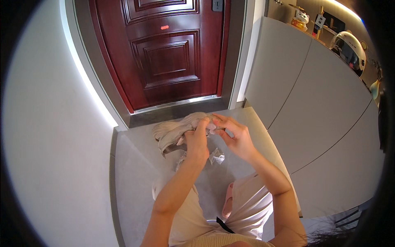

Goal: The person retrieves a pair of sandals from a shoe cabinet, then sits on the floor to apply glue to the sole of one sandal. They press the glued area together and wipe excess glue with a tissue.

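A beige, gathered soft bag [173, 132] with a darker brown band along its lower edge is held up in front of me, above the floor near the door. My left hand [197, 142] is closed on its near side, thumb and fingers gripping the fabric. At the bag's right end, my right hand [234, 133] pinches with thumb and fingertips. A small pale pink piece [212, 126] shows between the two hands; whether it belongs to the bag I cannot tell. Crumpled silvery clear plastic [217, 156] is visible below the hands, and more of it is partly hidden behind my left wrist.
A dark red panelled door [166, 57] stands ahead beyond a dark threshold. White wall [53, 131] runs along the left. Grey curved cabinets [312, 103] close off the right, with a cat figurine [300, 19] and a white helmet [349, 49] on top. A pink slipper [228, 201] shows below.
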